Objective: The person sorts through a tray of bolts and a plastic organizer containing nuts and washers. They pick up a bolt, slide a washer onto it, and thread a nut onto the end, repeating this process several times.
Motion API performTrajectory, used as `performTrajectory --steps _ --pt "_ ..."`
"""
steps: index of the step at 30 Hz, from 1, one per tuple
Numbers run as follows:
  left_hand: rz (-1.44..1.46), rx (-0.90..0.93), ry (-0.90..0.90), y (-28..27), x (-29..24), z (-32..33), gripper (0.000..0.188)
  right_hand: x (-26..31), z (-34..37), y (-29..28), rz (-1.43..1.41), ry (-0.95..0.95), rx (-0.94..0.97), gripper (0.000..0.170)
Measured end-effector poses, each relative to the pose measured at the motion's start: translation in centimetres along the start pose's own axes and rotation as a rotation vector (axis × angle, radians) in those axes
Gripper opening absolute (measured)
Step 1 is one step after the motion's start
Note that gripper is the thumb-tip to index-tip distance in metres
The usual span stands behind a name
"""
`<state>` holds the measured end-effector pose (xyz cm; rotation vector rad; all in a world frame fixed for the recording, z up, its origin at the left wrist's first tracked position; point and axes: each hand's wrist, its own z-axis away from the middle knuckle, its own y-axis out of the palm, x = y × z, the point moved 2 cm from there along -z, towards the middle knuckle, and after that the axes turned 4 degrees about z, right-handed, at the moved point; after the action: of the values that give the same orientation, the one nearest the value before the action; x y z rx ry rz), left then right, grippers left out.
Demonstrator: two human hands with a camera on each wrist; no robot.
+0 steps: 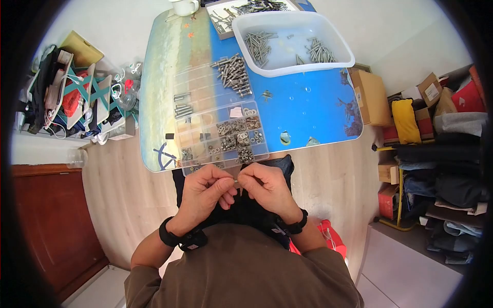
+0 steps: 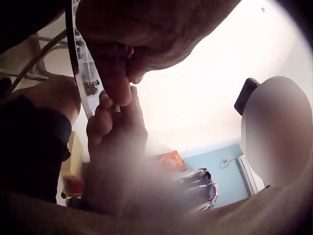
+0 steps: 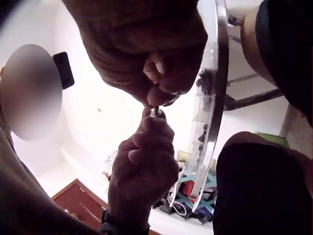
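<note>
Over the lap, just in front of the table's near edge, my left hand [image 1: 208,191] and right hand [image 1: 264,189] meet fingertip to fingertip. Thumb and fingers of both pinch a small metal bolt [image 3: 156,111] between them. Only a short bright piece of it shows; the fingers hide the rest. Right beyond the hands lies a clear compartment box [image 1: 179,134] with nuts [image 1: 245,155] and washers [image 1: 258,136] in its sections. A pile of bolts [image 1: 233,74] rests on its open lid, with several shorter rows of bolts [image 1: 183,110] beside it.
A white plastic tub [image 1: 292,72] with loose screws stands at the back of the table [image 1: 308,118]. Behind it is a box of more fasteners [image 1: 221,20], and a white mug [image 1: 185,7] at the far left. Shelves with clothes [image 1: 452,169] and cardboard boxes [image 1: 370,97] stand on the right.
</note>
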<state>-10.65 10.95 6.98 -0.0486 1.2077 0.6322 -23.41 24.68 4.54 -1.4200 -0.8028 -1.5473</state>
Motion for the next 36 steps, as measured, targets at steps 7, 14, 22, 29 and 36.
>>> performTrajectory --steps 7,14,22,29,36 --pt "0.083 0.022 -0.022 -0.8 0.4 0.0 0.013 1.6 0.1 0.6 -0.125 -0.114 -0.174 0.009" --pt "0.132 0.031 -0.011 -1.4 1.0 0.1 0.013 2.1 -0.1 0.9 0.051 -0.141 -0.115 0.014" --pt "0.188 0.051 0.007 -1.9 1.2 0.1 0.014 2.6 -0.5 0.8 0.075 -0.120 -0.071 0.014" --pt "0.206 0.057 0.034 -2.3 1.1 0.1 0.015 3.0 -0.7 1.3 0.118 -0.200 -0.068 0.015" --pt "0.191 0.055 0.049 -2.2 1.1 0.3 0.017 2.5 -0.7 1.3 0.194 -0.158 -0.013 0.019"
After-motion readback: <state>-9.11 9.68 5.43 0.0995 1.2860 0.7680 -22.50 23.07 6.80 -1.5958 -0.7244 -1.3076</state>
